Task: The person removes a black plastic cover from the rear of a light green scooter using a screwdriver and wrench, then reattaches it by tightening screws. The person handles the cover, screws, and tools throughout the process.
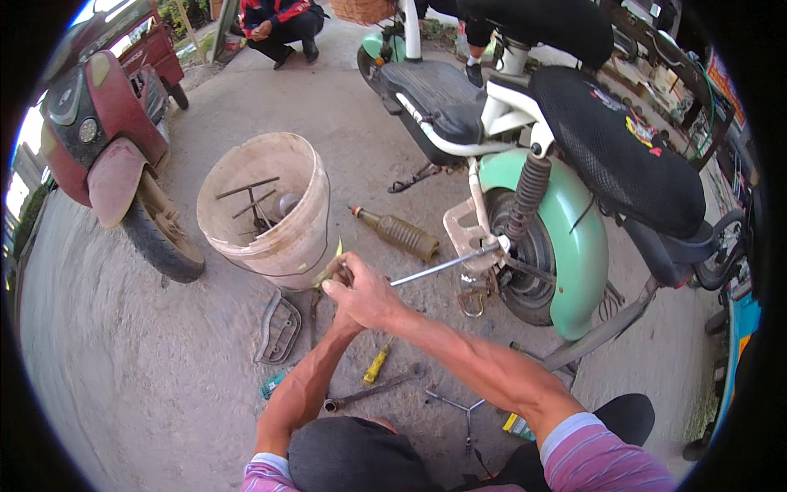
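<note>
In front of me my two hands are together beside the bucket. My right hand lies across my left hand and hides most of it. Closed fingers of the right pinch a thin yellow-green strip, whose kind I cannot make out. What the left fingers do is hidden. A long metal wrench bar runs from near my right wrist to the rear axle of a mint-green scooter; whether my hand touches it cannot be seen. The worn white bucket has T-handled rods inside.
A brown bottle lies beyond my hands. Closer in are a cast metal pedal-like part, a yellow-handled tool, a wrench and a three-armed socket wrench. A red scooter stands left; a person crouches far off.
</note>
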A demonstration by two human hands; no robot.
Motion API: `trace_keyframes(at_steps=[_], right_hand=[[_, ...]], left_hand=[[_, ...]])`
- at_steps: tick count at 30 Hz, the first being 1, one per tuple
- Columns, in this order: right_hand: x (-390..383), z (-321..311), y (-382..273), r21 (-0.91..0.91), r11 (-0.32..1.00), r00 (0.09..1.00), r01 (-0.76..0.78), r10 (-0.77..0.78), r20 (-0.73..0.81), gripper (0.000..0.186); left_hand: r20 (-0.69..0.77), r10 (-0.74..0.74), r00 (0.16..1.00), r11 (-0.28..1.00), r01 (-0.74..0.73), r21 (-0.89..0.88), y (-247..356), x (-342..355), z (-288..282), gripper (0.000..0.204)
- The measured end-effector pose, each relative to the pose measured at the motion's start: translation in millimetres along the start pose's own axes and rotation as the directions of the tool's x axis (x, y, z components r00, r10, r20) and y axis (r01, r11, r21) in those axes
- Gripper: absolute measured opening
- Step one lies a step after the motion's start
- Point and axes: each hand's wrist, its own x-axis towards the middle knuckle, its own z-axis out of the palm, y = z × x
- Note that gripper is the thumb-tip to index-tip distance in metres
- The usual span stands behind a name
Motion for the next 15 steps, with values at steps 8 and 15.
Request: trace_keyframes(at_steps=[8,15], right_hand=[[17.6,-4.5,-0.2,0.182,0.964,0.974,-0.196,0.169,0.152,0.038],[-11.6,7.6,-8.7,0.095,0.99,0.994,-0.104,0.105,-0.004,0.038]], left_hand=[[-0.098,0.262,0.96,0.893,-0.203,0.401,10.5,-0.7,14.3,0.042],[-0.015,0.05,0.999,0.978,-0.046,0.203,20.9,-6.6,4.8,0.04]])
